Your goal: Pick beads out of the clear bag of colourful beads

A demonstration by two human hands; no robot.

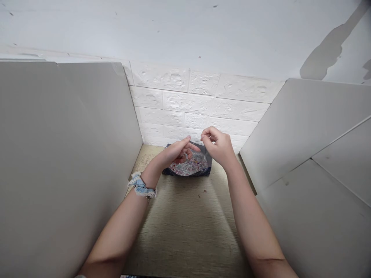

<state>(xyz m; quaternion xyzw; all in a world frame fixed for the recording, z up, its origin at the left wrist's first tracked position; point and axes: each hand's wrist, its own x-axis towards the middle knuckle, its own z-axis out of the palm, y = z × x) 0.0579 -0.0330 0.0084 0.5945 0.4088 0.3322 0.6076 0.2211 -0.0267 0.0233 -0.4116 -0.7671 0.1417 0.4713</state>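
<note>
A dark open box holds many tiny pale, pink and purple beads. Over its left part is my left hand, thumb and index finger stretched out and apart, the other fingers loosely bent. My right hand is raised at the box's right rim, thumb and index finger pinched together. What the pinch holds is too fine to make out; a faint thin line shows between the two hands. A blue scrunchie with white lace circles my left wrist.
The box stands on a wooden surface against a white brick-patterned wall. Tall pale panels rise at the left and right. A few dark specks lie in front of the box.
</note>
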